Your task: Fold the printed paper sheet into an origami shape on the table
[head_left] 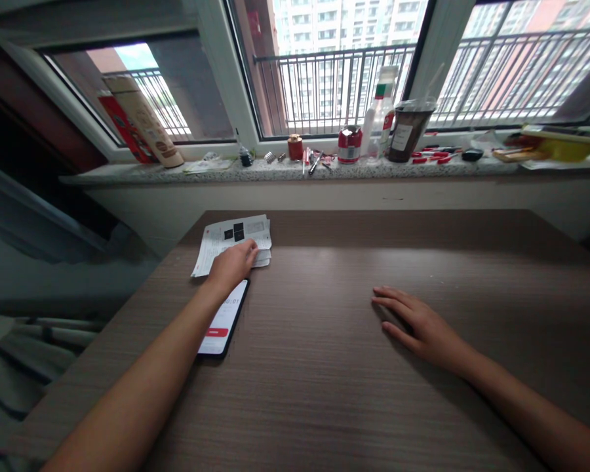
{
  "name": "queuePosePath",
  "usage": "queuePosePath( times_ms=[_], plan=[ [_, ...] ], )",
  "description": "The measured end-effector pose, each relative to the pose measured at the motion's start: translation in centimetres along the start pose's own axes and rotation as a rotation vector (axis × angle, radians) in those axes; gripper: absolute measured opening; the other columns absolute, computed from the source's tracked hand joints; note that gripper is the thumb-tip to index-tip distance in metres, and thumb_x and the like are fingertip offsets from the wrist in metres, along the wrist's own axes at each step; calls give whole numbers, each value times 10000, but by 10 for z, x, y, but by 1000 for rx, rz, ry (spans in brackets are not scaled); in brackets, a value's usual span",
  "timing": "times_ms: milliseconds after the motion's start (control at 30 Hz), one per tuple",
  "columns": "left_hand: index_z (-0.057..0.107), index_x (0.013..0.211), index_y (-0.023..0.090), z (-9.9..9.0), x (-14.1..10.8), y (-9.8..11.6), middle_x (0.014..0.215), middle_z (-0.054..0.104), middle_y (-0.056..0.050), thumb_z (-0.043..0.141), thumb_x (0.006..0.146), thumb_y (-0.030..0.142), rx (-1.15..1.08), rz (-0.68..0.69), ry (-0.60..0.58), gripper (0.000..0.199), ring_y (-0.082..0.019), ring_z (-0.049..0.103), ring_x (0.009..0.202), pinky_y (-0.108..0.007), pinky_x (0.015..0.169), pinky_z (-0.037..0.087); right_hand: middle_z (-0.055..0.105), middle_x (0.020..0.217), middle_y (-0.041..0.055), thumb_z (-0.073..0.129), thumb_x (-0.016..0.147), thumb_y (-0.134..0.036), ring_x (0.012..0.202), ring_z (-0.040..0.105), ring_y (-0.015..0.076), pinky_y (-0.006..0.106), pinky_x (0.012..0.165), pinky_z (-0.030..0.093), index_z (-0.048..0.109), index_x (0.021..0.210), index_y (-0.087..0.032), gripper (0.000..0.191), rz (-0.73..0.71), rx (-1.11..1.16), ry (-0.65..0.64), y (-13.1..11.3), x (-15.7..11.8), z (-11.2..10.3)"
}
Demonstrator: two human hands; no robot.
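Observation:
My left hand (233,265) is at the near right part of a small stack of printed papers (214,242), its fingers curled and closed on the right edge. The sheets carry text and black square pictures, and their right edges fan apart slightly. Under my left wrist lies a smartphone (221,341) with its screen lit, showing digits and a red button; my forearm hides part of it. My right hand (417,324) rests on the brown wooden table (314,367), fingers spread and stretched out, holding nothing.
Along the granite windowsill (260,172) behind the table stand a red can (349,144), glass bottles (375,121), a dark drink cup (408,131), a small red jar (295,147) and tall packages (142,121). Red-handled tools (432,157) lie there too. A curtain (54,210) hangs at the left.

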State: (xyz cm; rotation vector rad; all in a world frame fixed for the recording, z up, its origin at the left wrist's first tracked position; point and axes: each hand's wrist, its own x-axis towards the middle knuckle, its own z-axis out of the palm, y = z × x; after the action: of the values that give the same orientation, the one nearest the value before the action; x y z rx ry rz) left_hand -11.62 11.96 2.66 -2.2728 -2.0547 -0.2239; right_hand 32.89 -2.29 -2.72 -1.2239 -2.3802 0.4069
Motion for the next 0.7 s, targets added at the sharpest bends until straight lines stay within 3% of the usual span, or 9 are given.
queuePosePath(
  times_ms=[167,433,600,700],
  plan=[
    [667,1102,213,-2,-5,6,1059,740,-115,393,1091,351,43,65,91,307,-283,713,906,-314,687,458,505,1578,66,557,1015,-360,1451,475,299,564,1160,456,541,1461,-327,448,4,-1,0,2,0,2],
    [653,1134,212,-9,-33,36,1105,727,-93,438,1095,319,-5,224,153,243,-243,709,963,-302,750,489,509,1574,65,563,1013,-335,1449,478,301,578,1168,445,542,1455,-337,443,5,3,6,-2,1,0],
    [651,1120,222,-7,-63,63,1020,730,-71,450,1082,268,-232,359,162,210,-219,711,921,-315,792,538,511,1570,67,563,1012,-333,1449,478,292,564,1172,444,550,1443,-326,431,7,2,3,-4,1,-2],
    [655,1149,247,-3,-80,80,1051,734,-70,469,1068,243,-341,440,104,203,-225,719,978,-337,828,570,523,1559,70,563,1012,-328,1436,494,297,564,1159,458,543,1454,-332,443,10,19,14,-4,2,-3]
  ],
)
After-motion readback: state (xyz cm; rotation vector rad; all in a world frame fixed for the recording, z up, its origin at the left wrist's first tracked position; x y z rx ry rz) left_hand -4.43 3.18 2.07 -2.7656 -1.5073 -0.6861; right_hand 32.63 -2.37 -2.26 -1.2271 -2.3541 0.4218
